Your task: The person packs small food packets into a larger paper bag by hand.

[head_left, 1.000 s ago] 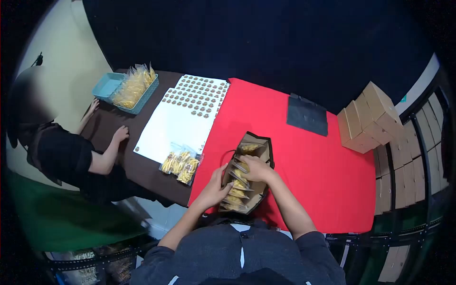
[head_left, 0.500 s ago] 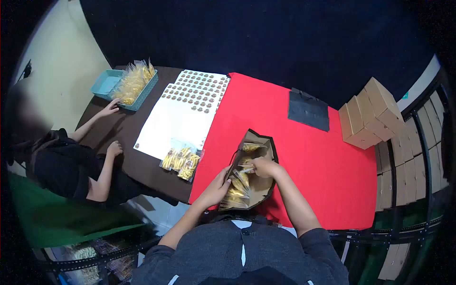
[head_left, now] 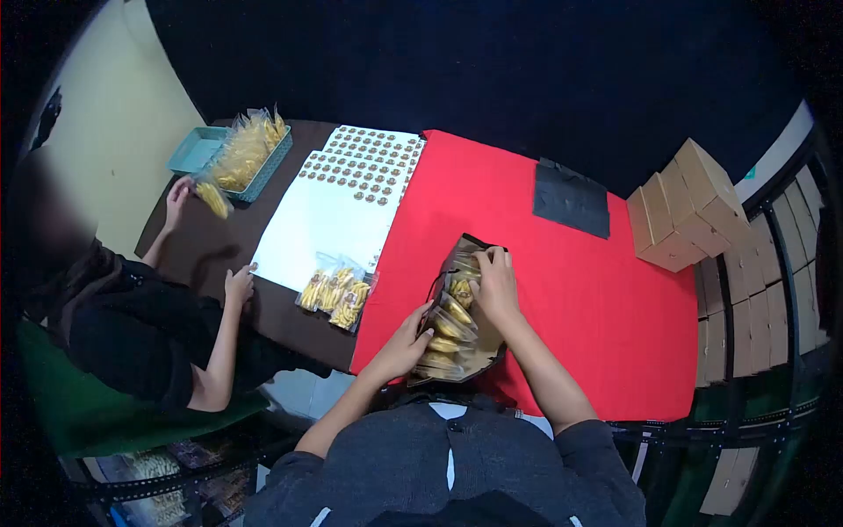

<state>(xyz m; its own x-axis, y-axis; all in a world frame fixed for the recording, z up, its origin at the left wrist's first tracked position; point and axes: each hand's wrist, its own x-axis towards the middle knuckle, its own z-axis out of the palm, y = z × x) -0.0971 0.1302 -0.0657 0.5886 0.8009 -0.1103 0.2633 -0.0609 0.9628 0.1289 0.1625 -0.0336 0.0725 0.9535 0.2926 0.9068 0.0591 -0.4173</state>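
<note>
An open paper bag (head_left: pixel 490 348) with a dark outside and brown inside stands at the front edge of the red cloth (head_left: pixel 562 325). Several clear packets of yellow snacks (head_left: pixel 452 323) lie in a row inside it. My left hand (head_left: pixel 404 345) grips the bag's left side. At the bag's far right part is my right hand (head_left: pixel 497 283), its fingers bent over a packet near the rim; whether they grip it is hard to see. Left of the bag, a few filled packets (head_left: pixel 334 294) rest on the corner of the white sticker sheets (head_left: pixel 307 220).
A co-worker at the left holds a yellow packet (head_left: pixel 212 198) beside a teal basket (head_left: pixel 272 167) of packets. A flat black bag (head_left: pixel 571 200) lies at the back of the red cloth. Cardboard boxes (head_left: pixel 685 211) are stacked at the right, near shelves.
My right hand has moved up and slightly right, toward the bag's far end. Packets inside sit differently. The co-worker has lifted a packet from the basket and reached toward the sticker sheet.
</note>
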